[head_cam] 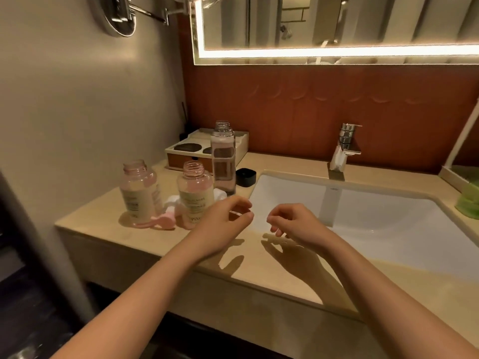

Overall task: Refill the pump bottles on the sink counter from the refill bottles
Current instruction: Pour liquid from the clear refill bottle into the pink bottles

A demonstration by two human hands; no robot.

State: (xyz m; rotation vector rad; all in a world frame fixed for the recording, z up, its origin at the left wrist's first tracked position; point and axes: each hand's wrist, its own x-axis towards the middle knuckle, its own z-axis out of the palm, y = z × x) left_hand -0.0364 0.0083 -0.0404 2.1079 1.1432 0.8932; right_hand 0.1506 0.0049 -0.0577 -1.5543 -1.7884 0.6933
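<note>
Two squat clear pump bottles with cream labels stand uncapped on the counter's left part, one (138, 191) at the far left and one (195, 194) to its right. Behind them a tall clear refill bottle (223, 158) stands upright with its neck uncapped. A black cap (245, 176) lies beside it. Pink and white pump heads (166, 217) lie between the squat bottles. My left hand (228, 220) hovers just right of the nearer squat bottle, fingers loosely curled, holding nothing. My right hand (293, 224) hovers over the counter's front edge by the basin, fingers also loosely curled and empty.
A white basin (363, 211) fills the counter's right half, with a chrome tap (343, 149) behind it. A wooden amenity tray (197, 151) sits at the back left. Something green (467, 200) lies at the far right. A lit mirror hangs above.
</note>
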